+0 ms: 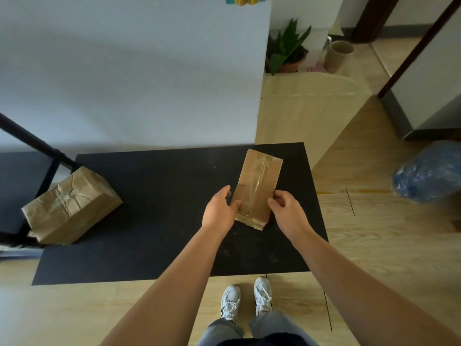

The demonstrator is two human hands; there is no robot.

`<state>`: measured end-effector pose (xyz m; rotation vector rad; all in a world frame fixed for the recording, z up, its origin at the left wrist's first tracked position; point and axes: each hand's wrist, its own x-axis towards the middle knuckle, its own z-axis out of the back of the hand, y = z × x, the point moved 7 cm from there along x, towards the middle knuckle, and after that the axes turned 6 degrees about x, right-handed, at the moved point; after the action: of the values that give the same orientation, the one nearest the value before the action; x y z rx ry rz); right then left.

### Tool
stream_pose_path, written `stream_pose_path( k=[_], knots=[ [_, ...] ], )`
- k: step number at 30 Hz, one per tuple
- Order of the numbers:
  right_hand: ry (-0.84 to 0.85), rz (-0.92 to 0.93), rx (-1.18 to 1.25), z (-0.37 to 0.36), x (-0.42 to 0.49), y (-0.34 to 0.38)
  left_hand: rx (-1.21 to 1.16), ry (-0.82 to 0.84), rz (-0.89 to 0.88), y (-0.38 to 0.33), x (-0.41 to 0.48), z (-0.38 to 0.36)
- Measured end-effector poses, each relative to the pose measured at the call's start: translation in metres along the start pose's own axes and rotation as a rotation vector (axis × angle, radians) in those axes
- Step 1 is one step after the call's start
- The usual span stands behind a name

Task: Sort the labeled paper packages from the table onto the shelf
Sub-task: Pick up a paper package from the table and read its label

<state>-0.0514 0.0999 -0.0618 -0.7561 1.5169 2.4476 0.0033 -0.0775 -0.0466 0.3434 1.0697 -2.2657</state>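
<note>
While your left hand [220, 211] and right hand [287, 208] are pinching the near end of the flat taped package [258, 186] from both sides on the black table [162, 221], no label is showing on it. Your fingers are hiding its lower edges. The crumpled package [71, 206] is sitting at the table's left edge, partly overhanging the black shelf frame [32, 143], which is being cut off there.

Left hand [220, 208] and right hand [287, 211] gripping flat brown taped paper package [258, 182] over black rectangular table [154, 196]. Bulkier crumpled brown paper package [71, 207] at nine o'clock.
</note>
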Motion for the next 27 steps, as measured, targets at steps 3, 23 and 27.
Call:
stream_pose_path(
  k=[3,23,27],
  knots=[
    [0.009,-0.008,-0.053,-0.002,-0.006,-0.009,-0.05,0.018,-0.04,-0.002,-0.006,-0.009],
    [0.015,-0.034,-0.091,-0.013,-0.014,-0.038,-0.036,-0.184,0.018,0.027,-0.028,0.003],
    [-0.068,-0.027,-0.146,0.003,-0.015,-0.038,-0.041,-0.111,0.067,0.032,-0.025,-0.008]
  ],
)
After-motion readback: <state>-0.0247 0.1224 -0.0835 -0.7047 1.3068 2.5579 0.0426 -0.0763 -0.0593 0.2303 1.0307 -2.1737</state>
